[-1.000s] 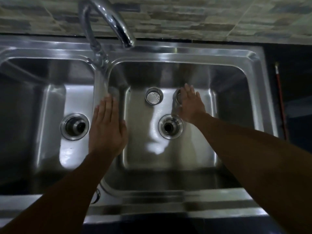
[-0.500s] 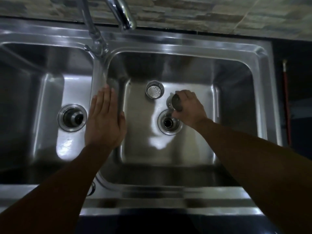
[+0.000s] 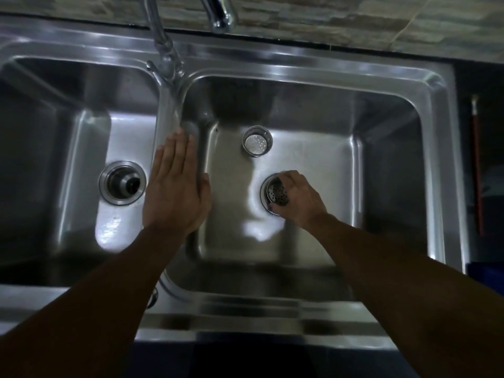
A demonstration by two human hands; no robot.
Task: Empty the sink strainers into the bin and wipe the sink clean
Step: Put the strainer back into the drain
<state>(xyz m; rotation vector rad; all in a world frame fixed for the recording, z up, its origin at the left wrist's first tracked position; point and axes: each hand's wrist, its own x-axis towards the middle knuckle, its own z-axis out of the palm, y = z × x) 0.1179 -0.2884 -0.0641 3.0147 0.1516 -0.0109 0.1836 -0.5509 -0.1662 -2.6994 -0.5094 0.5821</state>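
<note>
One strainer [image 3: 278,193] in right hand [image 3: 302,203] grip over drain [image 3: 263,193], second strainer [image 3: 257,144] behind, left hand [image 3: 174,195] flat

I noted the sink [image 3: 300,58] as sheet metal with a smooth satin finish that threw back broad, soft highlights; the faucet [image 3: 163,50] was brighter, polished to a mirror gloss. The strainer [image 3: 278,193] and the second strainer [image 3: 257,143] were perforated metal with a duller sheen. The wall tiles [image 3: 327,20] looked matt and rough, like stone.
</note>
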